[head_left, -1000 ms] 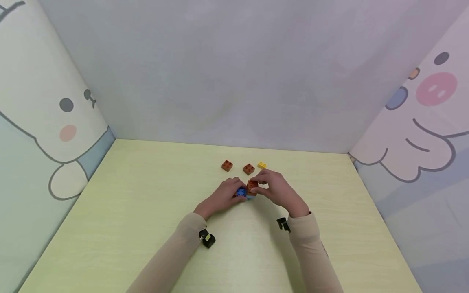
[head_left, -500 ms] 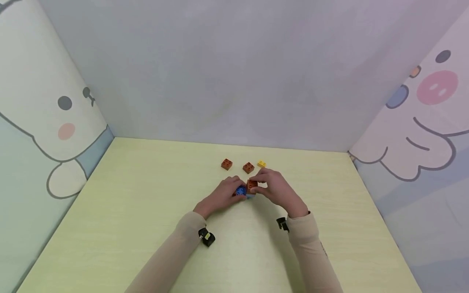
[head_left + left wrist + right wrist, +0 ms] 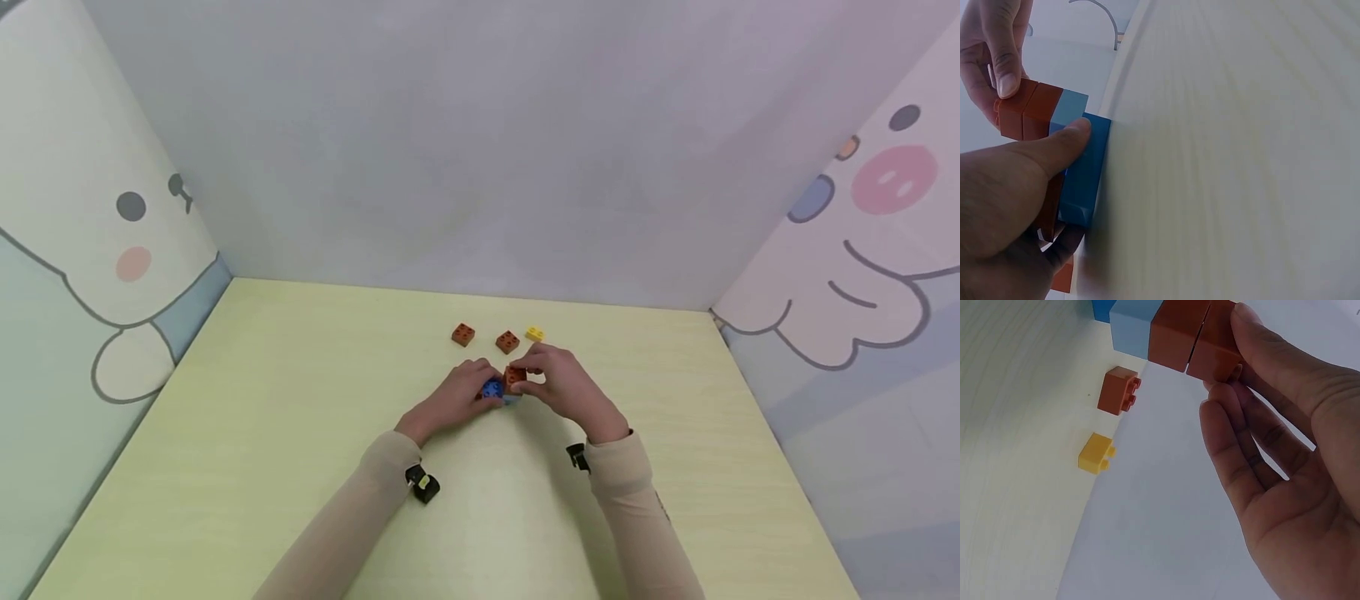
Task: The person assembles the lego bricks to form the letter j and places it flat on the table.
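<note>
A small stack of toy building bricks stands on the table between both hands. My left hand point(image 3: 450, 402) grips its blue base brick point(image 3: 1088, 172) between thumb and fingers. On one end of the base sits a light blue brick point(image 3: 1135, 326), with a reddish-brown brick point(image 3: 1179, 331) above it. My right hand point(image 3: 558, 385) pinches the topmost reddish-brown brick point(image 3: 1215, 347) by its sides. A thin dark line runs between the two brown bricks. Part of another brown brick point(image 3: 1052, 206) shows behind my left thumb, and blue studs show beside the stack in the head view.
Beyond the hands on the pale table point(image 3: 300, 375) lie two loose reddish-brown bricks, one left point(image 3: 463, 335) and one nearer the middle point(image 3: 507, 342). A smaller yellow brick point(image 3: 535, 333) lies to their right. Walls with cartoon animals stand at both sides.
Both hands keep their hold on the stack and stay nearly in place. The head view has shifted very slightly, and the loose bricks have not moved on the table.
</note>
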The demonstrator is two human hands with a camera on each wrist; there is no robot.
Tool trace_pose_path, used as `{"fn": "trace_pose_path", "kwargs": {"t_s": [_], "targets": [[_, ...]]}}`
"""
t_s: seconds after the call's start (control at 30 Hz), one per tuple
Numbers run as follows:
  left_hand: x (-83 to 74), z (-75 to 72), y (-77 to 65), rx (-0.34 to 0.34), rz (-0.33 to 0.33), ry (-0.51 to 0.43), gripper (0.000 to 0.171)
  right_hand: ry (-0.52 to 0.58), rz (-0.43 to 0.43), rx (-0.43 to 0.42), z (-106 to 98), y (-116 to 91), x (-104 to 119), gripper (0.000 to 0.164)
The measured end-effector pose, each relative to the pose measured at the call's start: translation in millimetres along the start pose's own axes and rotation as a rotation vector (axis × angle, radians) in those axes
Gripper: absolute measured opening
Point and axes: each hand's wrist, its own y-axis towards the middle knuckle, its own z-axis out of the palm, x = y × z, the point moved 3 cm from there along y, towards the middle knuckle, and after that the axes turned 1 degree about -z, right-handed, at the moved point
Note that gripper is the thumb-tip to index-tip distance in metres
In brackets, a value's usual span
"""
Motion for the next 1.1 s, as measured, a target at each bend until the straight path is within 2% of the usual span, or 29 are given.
{"fn": "trace_pose_path", "kwargs": {"t_s": [0.37, 0.7, 0.93, 1.1], "targets": [[0.5, -4.0, -3.2, -0.007, -0.017, -0.003, 0.039, 0.055, -0.003, 0.013, 1.0, 5.3, -2.1, 0.028], [-1.7, 0.4, -2.3, 0.012, -0.024, -0.018, 0.038, 0.062, 0.010, 0.007, 4.9, -4.0, -5.6, 0.030], [-1.3, 0.8, -2.1, 0.003, -0.028, -0.012, 0.038, 0.065, -0.025, -0.006, 5.2, -2.7, -7.3, 0.030], [-0.8, 1.5, -0.4, 0.009, -0.026, -0.003, 0.039, 0.088, -0.008, -0.015, 4.4, -3.2, -12.6, 0.026]]}}
